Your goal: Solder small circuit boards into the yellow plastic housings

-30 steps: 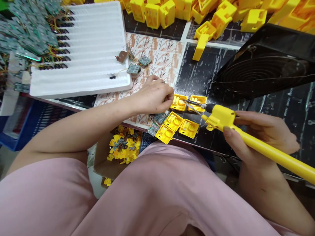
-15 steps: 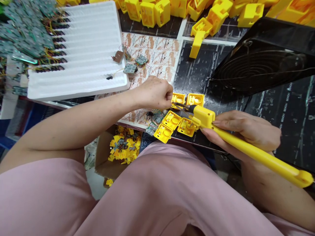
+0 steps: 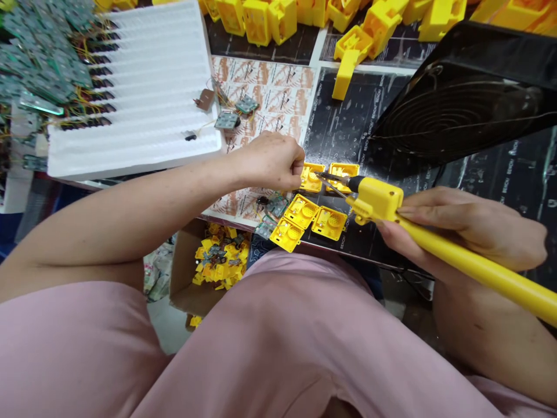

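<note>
In the head view my right hand (image 3: 470, 223) grips a yellow soldering iron (image 3: 380, 200) with a long handle. Its dark tip and a thin metal guide beneath point left over the small yellow plastic cases. My left hand (image 3: 278, 159) is closed, fingers curled down at the left edge of an open yellow case (image 3: 312, 177); what its fingertips hold is hidden. Right of that lies another yellow case (image 3: 343, 169), partly behind the iron. Nearer me are more open cases, one (image 3: 329, 223) beside two that touch. Small green circuit boards (image 3: 266, 226) lie to their left.
A white ridged foam tray (image 3: 161, 87) holds wired parts, with a heap of circuit boards (image 3: 39, 52) at its left. Yellow housings (image 3: 256, 23) line the back. A black fan (image 3: 461, 104) stands at right. Below the table edge sits a cardboard box (image 3: 185, 284) of yellow parts.
My right hand and the soldering iron have moved right, so the tip is farther from my left fingers and the near right case shows fully. My left hand has barely moved.
</note>
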### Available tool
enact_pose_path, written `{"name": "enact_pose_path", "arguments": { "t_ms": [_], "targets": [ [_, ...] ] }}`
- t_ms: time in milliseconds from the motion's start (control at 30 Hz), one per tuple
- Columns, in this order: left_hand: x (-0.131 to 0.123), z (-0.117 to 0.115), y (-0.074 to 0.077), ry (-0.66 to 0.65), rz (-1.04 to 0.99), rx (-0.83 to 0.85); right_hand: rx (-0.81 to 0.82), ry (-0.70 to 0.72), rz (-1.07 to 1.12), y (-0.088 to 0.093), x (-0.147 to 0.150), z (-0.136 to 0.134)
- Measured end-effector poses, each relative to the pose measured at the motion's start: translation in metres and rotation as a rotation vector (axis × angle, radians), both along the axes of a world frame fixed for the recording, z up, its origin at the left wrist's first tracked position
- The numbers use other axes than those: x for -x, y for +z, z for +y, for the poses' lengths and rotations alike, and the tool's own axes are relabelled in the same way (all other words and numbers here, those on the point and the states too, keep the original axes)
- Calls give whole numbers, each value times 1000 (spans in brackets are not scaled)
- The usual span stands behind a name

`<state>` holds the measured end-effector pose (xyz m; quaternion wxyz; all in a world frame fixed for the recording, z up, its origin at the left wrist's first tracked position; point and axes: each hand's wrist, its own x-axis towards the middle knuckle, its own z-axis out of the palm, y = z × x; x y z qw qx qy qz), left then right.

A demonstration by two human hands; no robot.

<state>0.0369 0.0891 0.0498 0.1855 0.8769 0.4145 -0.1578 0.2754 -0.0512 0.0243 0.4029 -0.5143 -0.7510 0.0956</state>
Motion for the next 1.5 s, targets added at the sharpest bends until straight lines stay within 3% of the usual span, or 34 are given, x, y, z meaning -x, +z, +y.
{"name": "enact_pose_path", "arguments": {
  "t_ms": [100,333,467,567,667,833,967,1067,1167,1300,1500],
  "targets": [
    [-1,-1,0,12,16,0,-163,72,90,-2,4,-2],
    [7,-4,-3,-27,-36,-87,-115,-123,177,-10,14,-8],
    [36,-6,7,-28,-149,-225,-121,-127,256,-16,12,-11],
    [63,-11,10,-25,-84,-182,-98,-141,233,-22,6,-13],
    [77,-22,3,-41,1,-124,-115,-161,221,-24,4,-14],
    [74,-33,-10,-35,-2,-246,-154,-160,220,-21,8,-14],
    [64,-31,-15,-57,-140,-492,-180,-190,205,-20,6,-15],
    [52,-27,-25,-79,-237,-580,-190,-207,217,-21,4,-16],
    [41,-24,-37,-8,-327,-548,-188,-191,240,-22,3,-16],
    [34,-22,-46,87,-459,-382,-202,-187,248,-24,1,-15],
    [42,-28,-45,51,-506,-264,-160,-182,241,-26,0,-16]
  ]
}}
